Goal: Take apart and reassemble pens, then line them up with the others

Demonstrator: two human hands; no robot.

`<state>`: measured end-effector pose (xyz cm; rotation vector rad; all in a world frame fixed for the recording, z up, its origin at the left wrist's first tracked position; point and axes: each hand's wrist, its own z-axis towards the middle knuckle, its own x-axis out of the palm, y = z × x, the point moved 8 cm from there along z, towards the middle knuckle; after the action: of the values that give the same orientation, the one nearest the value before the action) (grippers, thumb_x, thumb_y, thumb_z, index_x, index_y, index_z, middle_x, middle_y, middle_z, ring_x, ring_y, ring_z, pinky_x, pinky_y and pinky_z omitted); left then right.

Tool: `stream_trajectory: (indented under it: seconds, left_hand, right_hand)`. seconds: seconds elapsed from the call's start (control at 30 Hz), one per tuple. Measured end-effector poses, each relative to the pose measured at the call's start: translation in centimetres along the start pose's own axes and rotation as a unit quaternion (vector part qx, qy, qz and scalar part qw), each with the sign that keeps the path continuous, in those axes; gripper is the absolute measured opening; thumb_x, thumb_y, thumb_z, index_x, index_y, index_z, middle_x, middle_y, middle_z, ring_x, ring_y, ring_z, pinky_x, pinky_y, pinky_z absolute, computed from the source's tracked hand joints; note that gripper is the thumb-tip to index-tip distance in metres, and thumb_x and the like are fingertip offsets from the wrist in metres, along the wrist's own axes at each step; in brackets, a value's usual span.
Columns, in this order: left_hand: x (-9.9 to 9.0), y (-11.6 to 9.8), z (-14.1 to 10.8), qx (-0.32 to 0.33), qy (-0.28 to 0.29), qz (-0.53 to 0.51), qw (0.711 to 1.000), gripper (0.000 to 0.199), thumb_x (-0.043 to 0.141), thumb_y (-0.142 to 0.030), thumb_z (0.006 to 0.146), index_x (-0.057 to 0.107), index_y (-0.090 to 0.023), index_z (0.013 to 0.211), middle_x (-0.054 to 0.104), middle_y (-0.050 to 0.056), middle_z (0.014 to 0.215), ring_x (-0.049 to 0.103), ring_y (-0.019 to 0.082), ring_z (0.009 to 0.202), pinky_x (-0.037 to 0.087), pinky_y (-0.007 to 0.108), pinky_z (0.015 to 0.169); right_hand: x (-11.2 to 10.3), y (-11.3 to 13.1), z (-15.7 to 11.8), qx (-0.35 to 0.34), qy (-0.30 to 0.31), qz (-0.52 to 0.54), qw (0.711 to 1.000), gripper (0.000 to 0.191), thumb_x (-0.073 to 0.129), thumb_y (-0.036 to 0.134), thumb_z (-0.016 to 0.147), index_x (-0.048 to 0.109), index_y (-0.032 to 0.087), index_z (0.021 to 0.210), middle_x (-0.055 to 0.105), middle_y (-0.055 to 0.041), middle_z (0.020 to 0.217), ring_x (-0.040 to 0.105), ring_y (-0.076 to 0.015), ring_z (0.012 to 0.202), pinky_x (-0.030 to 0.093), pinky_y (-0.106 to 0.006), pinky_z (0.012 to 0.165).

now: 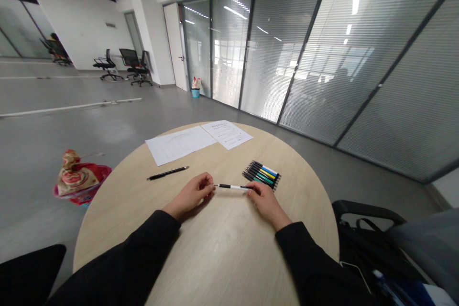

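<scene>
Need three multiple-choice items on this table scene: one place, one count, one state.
1. Where are the colour-banded pens?
A) on the floor
B) beyond the right hand
C) on the chair

2. How many paper sheets lie on the table?
A) one
B) two
C) four

3. The black-and-white pen is:
A) held between the left hand and right hand
B) lying flat on the table
C) standing in a cup

1 B: they lie on the table past that hand.
2 B: two sheets lie at the far side.
3 A: both hands hold its ends.
</scene>
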<state>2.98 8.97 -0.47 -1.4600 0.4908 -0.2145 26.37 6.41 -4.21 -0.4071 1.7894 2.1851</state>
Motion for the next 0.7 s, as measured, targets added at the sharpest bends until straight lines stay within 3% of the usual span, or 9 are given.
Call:
stream_trajectory:
  seconds: [0.27,0.7]
  left_hand:
    - [-0.5,-0.1,0.3,0.020,-0.012,-0.002,1.000,0.020,0.069,-0.031,0.080,0.055,-0.018,0.083,0.056,-0.003,0.067,0.050,0.011,0.061,0.038,0.025,0.059]
    - [-0.1,-0.8,0.0,0.017,0.019,0.124,0.992,0.033,0.059,-0.043,0.088,0.071,-0.013,0.094,0.056,0.000,0.067,0.046,0.013,0.062,0.036,0.027,0.059]
  right_hand:
    - [0.0,-0.3,0.0,0.000,-0.001,0.008,1.000,0.021,0.058,0.029,0.084,0.071,0.019,0.095,0.061,0.0002,0.070,0.050,-0.0148,0.061,0.038,-0.024,0.058]
    - [-0.5,0.1,0.0,0.004,-0.016,0.015,1.000,0.022,0.057,0.030,0.083,0.072,0.018,0.095,0.057,0.0005,0.065,0.048,-0.0150,0.060,0.037,-0.024,0.056]
